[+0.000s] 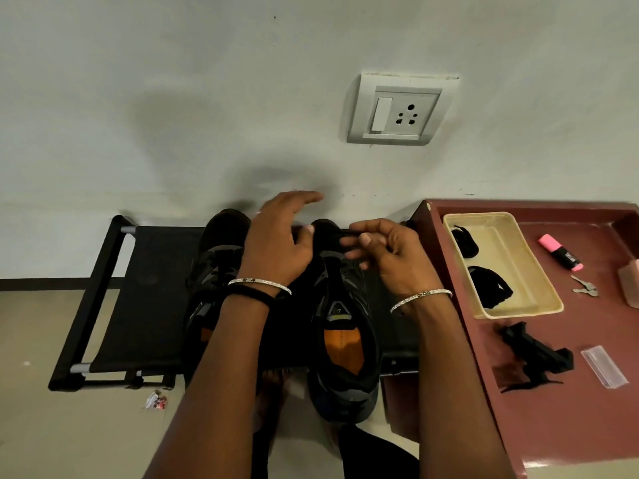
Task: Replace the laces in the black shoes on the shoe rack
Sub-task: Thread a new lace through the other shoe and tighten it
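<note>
Head view: left hand fingers straight, resting on right shoe toe; right hand fingers curled, pinching black lace; shoe rack beneath.

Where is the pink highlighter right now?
In the head view the pink highlighter lies on the maroon table at the right, just right of the cream tray and beyond the keys.

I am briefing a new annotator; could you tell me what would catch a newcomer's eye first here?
The left hand and right hand meet at the centre over a black shoe on the shoe rack, the right hand pinching a black lace; the shoe's orange insole stands out. On the maroon table at the right, a beige tray holds more black laces, near a pink highlighter.
</note>
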